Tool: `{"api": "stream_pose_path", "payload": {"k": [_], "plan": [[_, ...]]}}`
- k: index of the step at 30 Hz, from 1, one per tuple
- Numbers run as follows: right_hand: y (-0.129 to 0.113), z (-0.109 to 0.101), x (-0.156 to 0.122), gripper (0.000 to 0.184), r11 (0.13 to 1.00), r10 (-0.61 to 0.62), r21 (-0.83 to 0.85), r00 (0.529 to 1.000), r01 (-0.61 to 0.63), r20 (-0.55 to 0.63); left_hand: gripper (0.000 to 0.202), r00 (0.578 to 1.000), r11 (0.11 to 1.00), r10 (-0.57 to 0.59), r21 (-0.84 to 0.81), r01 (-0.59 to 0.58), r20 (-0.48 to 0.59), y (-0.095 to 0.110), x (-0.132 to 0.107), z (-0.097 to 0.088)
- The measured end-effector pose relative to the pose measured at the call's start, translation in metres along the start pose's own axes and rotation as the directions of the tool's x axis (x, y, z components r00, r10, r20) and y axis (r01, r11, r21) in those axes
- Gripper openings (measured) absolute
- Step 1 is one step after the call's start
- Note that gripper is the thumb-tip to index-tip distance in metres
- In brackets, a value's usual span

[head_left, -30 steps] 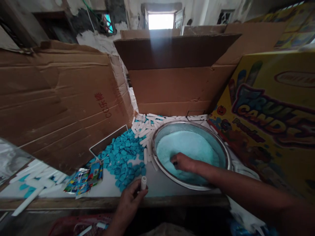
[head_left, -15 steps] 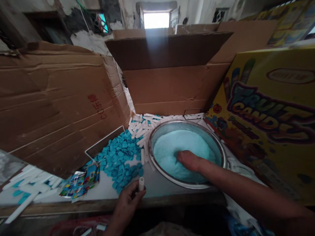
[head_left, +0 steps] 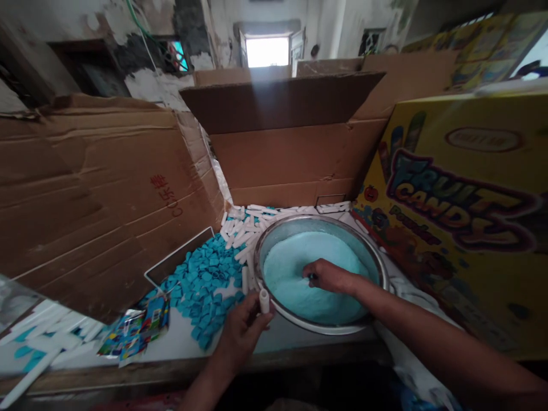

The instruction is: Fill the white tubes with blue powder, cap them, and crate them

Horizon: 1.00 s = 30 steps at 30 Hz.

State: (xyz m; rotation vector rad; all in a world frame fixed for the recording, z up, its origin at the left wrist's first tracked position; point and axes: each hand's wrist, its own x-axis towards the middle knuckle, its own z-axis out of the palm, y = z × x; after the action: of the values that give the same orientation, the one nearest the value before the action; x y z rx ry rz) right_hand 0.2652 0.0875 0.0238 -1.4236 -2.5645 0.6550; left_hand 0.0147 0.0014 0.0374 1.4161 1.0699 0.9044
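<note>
Beside round metal bowl [head_left: 377, 260], white cylindrical tube [head_left: 264, 300]

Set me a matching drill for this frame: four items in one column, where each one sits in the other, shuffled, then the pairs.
1 white tube
2 blue powder
3 blue caps
4 yellow candy box

A loose heap left of the metal bowl
B upright at the far right
C held in the left hand
D filling the metal bowl

Pairs: 1-C, 2-D, 3-A, 4-B
</note>
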Motion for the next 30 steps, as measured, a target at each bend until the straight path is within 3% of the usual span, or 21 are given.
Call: {"api": "stream_pose_path", "payload": {"k": [4, 10, 20, 30], "plan": [[0.008, -0.008, -0.016, 0.022, 0.999, 0.041, 0.006, 0.996, -0.041, -0.079, 0.018, 0.991, 0.99, 0.11, 0.078, -0.117, 0.078, 0.013, 0.035, 0.027], [0.019, -0.016, -0.046, 0.022, 0.998, 0.042, 0.049, 0.97, -0.031, -0.241, 0.014, 0.99, 0.96, 0.099, 0.253, -0.122, 0.101, -0.004, 0.072, 0.056], [0.02, -0.023, -0.063, 0.019, 0.97, 0.03, 0.235, 0.92, 0.068, -0.392, 0.016, 0.986, 0.874, 0.089, 0.464, -0.144, 0.139, -0.016, 0.076, 0.062], [0.012, -0.021, -0.051, 0.025, 0.987, -0.126, 0.042, 0.913, 0.154, -0.389, 0.022, 0.98, 0.839, 0.087, 0.517, -0.17, 0.181, -0.015, 0.075, 0.062]]}}
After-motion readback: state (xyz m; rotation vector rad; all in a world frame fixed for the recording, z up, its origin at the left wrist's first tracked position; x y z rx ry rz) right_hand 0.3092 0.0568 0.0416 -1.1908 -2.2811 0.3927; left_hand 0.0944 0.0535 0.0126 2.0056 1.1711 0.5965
